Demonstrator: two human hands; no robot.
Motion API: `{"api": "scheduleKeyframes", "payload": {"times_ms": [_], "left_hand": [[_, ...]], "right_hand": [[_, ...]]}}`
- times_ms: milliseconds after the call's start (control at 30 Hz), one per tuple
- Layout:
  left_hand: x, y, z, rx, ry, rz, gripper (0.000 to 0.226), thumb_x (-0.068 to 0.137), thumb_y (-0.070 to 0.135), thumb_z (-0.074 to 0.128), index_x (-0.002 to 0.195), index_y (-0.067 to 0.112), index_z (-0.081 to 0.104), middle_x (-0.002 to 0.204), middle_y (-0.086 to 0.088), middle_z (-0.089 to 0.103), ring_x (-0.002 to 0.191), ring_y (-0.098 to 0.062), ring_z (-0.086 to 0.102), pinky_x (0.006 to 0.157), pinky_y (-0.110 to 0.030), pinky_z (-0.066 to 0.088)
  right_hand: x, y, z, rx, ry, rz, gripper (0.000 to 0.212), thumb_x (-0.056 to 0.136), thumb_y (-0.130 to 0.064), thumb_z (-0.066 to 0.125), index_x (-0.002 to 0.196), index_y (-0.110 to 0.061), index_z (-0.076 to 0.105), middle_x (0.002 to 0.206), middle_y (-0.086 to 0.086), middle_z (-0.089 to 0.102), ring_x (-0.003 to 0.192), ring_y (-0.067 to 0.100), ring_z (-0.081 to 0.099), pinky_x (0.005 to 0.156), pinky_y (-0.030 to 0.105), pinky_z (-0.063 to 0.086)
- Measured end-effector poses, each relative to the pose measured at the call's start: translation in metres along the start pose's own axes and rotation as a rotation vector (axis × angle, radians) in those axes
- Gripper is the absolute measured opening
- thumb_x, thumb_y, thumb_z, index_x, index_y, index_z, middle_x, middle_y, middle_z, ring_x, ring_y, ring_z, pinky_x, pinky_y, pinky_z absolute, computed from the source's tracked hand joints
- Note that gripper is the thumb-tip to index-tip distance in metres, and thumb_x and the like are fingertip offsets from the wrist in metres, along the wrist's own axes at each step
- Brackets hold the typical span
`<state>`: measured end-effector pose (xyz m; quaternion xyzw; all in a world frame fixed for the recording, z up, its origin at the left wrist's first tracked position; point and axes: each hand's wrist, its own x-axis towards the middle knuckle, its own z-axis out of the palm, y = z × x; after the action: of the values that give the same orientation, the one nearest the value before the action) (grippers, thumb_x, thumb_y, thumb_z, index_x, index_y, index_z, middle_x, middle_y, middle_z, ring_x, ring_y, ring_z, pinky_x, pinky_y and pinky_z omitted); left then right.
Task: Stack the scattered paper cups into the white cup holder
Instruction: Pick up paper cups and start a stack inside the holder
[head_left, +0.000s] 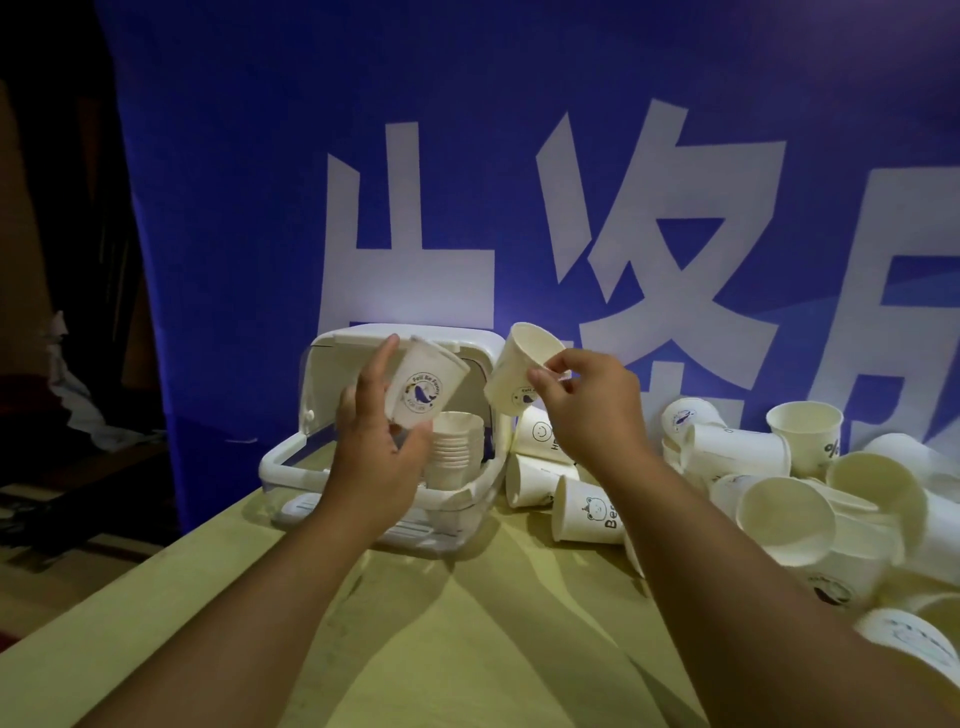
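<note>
Blue banner (260, 156) behind, left hand (376, 441) gripping cup (423, 387), right hand (582, 405) pinching another

Head-worn wide-angle view faces forward, slightly downward, close over the table (467, 649).

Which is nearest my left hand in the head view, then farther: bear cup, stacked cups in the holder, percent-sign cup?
1. Stacked cups, just right of the left hand.
2. Bear cup, lying farther right.
3. Percent-sign cup, far right.
</note>
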<state>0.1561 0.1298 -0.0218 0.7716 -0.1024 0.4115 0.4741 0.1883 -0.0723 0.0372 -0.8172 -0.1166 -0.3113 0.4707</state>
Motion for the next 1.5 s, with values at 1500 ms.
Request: {"api": "scheduleKeyframes", "payload": {"times_ms": [1500], "left_hand": [[0.000, -0.018, 0.002, 0.034, 0.008, 0.044, 0.074, 0.095, 0.020, 0.068, 0.142, 0.047, 0.017, 0.148, -0.003, 0.038, 0.126, -0.022, 0.053, 0.084, -0.038, 0.061]], "right_hand": [[-0.044, 0.016, 0.050, -0.170, -0.581, -0.231, 0.061, 0.103, -0.019, 0.051, 0.156, -0.033, 0.023, 0.155, -0.010, 0.039, 0.134, 0.013, 0.046, 0.096, 0.016, 0.032]]}}
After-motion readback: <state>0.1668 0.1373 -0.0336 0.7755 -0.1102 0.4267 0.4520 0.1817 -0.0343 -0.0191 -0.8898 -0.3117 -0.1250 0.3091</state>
